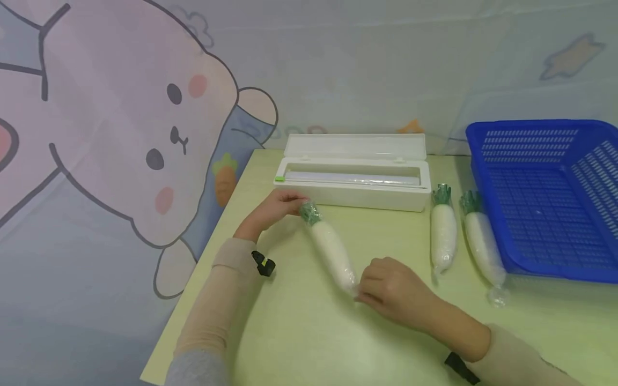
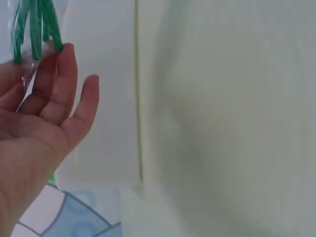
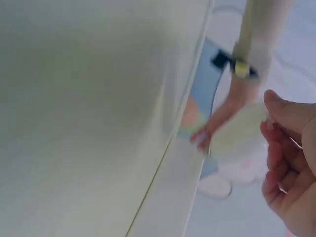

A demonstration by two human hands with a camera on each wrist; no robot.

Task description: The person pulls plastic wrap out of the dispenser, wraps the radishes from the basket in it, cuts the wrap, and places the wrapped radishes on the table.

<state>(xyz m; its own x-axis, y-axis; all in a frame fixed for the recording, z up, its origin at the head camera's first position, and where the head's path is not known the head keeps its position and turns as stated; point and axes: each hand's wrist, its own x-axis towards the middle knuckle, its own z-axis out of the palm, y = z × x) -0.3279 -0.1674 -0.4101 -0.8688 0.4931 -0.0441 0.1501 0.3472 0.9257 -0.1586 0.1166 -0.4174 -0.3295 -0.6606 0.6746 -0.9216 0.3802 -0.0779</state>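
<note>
A white radish (image 1: 332, 253) with a green top, wrapped in clear plastic film, slants between both hands above the table. My left hand (image 1: 276, 210) pinches the film at its leafy end; in the left wrist view, thumb and fingers of that hand (image 2: 47, 108) close on film by the green stalks (image 2: 37, 29), with the little finger held free. At the tail end, my right hand (image 1: 398, 292) pinches the gathered film. The right wrist view shows this hand (image 3: 296, 163) with thumb and forefinger together at the blurred pale radish (image 3: 237, 131).
A white cling-film box (image 1: 354, 195) with raised lid and a roll inside stands at the back. Two wrapped radishes, one upright in view (image 1: 443, 236) and one slanted (image 1: 483, 246), lie beside a blue plastic basket (image 1: 507, 246) on the pale table (image 1: 309, 343).
</note>
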